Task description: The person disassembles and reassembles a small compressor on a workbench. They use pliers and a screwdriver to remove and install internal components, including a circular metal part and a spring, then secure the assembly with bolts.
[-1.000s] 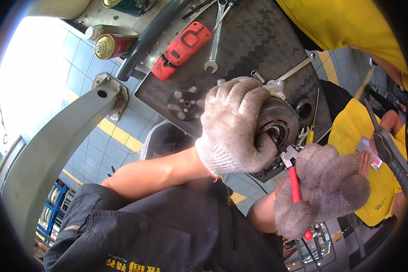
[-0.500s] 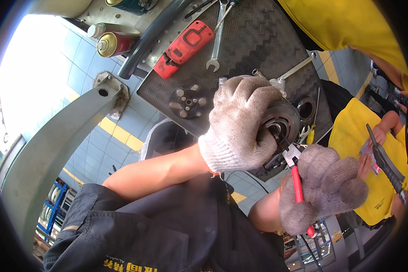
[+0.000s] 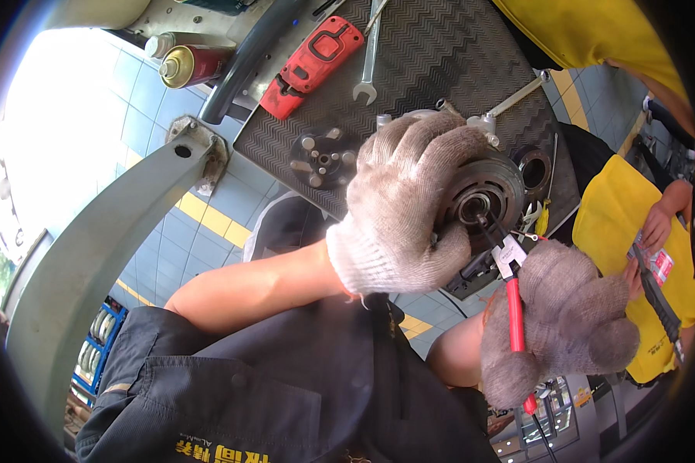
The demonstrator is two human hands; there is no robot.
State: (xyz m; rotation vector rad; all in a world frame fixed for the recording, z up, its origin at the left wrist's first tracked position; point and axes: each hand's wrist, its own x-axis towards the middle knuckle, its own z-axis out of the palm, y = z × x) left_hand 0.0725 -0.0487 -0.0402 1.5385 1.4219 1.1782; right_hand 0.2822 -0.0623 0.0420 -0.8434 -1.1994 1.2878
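A grooved round metal pulley (image 3: 508, 187) stands on the dark ridged mat, its centre bore facing me. My left hand (image 3: 405, 197), in a soiled white knit glove, wraps over its left side, with the thumb at the lower rim. Red-handled pliers (image 3: 515, 312) with thin dark tips lie in my gloved right hand (image 3: 571, 316). Their tips reach the pulley's centre; whether they grip anything there cannot be made out. Left of the pulley lies a dark round hub plate (image 3: 323, 158) with several studs. Behind the pulley sits a dark metal ring (image 3: 533, 168).
A red-and-black device (image 3: 316, 60) and an open-end wrench (image 3: 367, 73) lie on the ridged mat (image 3: 448, 46). Another wrench (image 3: 521, 94) is at the far right. Spray cans (image 3: 195, 66) stand far left, beyond a grey post (image 3: 108, 224). People in yellow are on the right.
The view has shifted slightly, and more of the pulley's face shows. My right hand and the pliers sit a little farther right, their tips still at the centre. My left hand keeps its hold.
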